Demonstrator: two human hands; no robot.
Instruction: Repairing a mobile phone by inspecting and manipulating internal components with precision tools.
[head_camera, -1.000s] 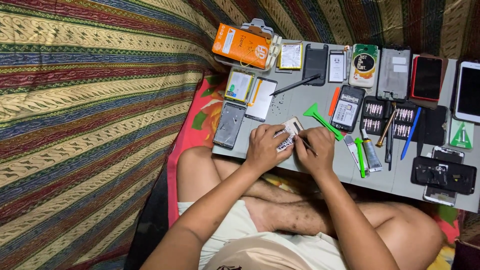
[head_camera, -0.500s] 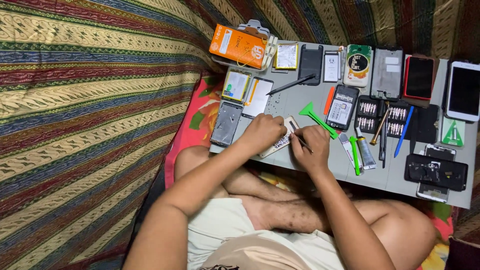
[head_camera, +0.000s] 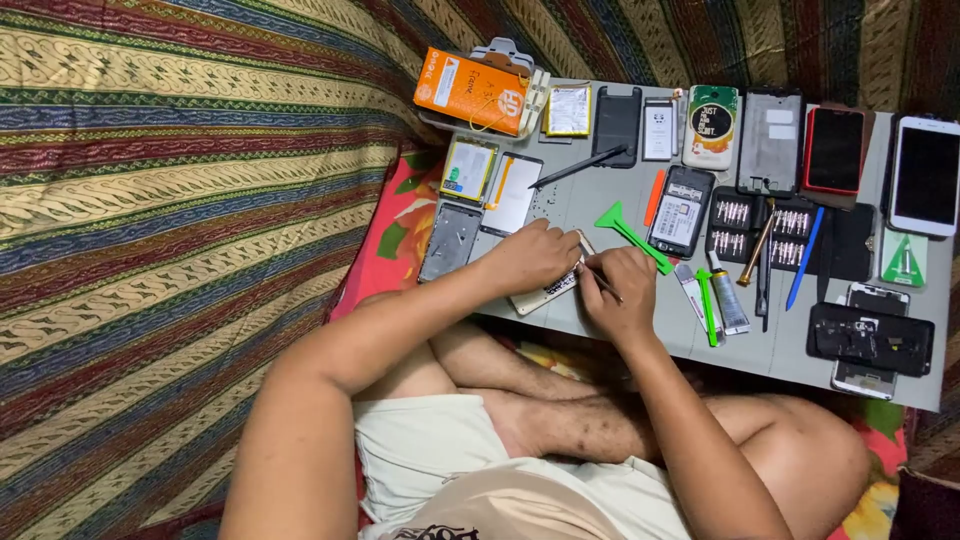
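Observation:
My left hand (head_camera: 535, 256) presses down on a small pale phone part (head_camera: 548, 292) lying near the front edge of a grey work board (head_camera: 600, 190). My right hand (head_camera: 618, 292) grips a thin dark tool (head_camera: 598, 281) whose tip meets that part. A green plastic pry tool (head_camera: 630, 232) lies just right of my hands. The part is mostly hidden under my fingers.
Several phones, cases, back covers and frames line the board's far edge, with an orange box (head_camera: 472, 92) at the far left. Screwdriver bit sets (head_camera: 762, 228), a glue tube (head_camera: 728, 295) and a blue pen (head_camera: 803, 258) lie right. Striped cloth (head_camera: 180, 200) covers the left.
Both hands have shifted slightly left and nearer on the board, staying together over the small part. My left arm now reaches further across.

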